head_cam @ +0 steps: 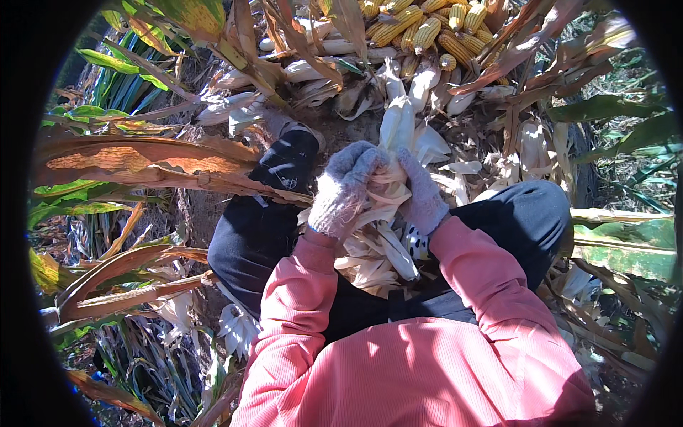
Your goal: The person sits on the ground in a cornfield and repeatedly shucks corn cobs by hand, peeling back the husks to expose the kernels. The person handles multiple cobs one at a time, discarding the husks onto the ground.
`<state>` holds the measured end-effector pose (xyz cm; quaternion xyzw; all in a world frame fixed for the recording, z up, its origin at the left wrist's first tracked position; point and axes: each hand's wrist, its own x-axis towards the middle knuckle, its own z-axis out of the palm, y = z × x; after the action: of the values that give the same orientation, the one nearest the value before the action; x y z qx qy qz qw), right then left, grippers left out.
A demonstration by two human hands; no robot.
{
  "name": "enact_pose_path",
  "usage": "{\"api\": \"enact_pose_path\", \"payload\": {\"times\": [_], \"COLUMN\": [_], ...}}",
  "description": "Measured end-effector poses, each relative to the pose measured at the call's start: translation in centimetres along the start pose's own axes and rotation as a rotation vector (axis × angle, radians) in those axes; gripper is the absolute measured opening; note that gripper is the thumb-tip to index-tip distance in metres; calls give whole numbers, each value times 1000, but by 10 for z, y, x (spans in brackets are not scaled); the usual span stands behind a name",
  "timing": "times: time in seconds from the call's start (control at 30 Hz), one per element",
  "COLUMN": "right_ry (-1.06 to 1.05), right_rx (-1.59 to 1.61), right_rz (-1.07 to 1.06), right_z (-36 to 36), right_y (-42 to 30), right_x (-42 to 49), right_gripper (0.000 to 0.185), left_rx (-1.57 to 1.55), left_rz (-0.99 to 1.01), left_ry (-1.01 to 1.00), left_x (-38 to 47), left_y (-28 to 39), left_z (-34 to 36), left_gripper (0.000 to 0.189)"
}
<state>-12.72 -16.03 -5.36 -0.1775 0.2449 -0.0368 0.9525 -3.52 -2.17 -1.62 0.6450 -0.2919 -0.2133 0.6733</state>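
Observation:
In knitted gloves, both my hands meet in front of my lap around the near end of a corn ear in its pale husk [397, 125]. My left hand [349, 184] has its fingers curled over the husk from the left. Against its right side, my right hand [422, 192] presses with the thumb side turned inward. Strips of loose dry husk [388, 200] hang between the two hands. Whether any kernels are bared under my fingers is hidden. More shed husks [395, 256] lie between my legs, below the hands.
Beyond my hands lies a heap of husked yellow corn cobs [427, 32]. Unhusked ears [341, 48] lie along its near left edge. Dry cornstalks [160, 176] cross from the left over my leg [283, 165]. Green leaves [608, 111] stand at the right.

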Motion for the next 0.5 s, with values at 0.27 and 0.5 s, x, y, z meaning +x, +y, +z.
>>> {"api": "enact_pose_path", "payload": {"times": [0.27, 0.5], "right_ry": [117, 306], "right_rx": [-137, -378], "right_rz": [15, -396], "right_z": [-43, -93], "right_y": [-9, -29], "right_x": [19, 43], "right_gripper": [28, 42], "left_rx": [173, 131], "left_rz": [-408, -340], "left_ry": [-610, -588], "left_x": [-27, -36], "left_y": [39, 45], "left_z": [21, 22], "left_gripper": [23, 41]}}
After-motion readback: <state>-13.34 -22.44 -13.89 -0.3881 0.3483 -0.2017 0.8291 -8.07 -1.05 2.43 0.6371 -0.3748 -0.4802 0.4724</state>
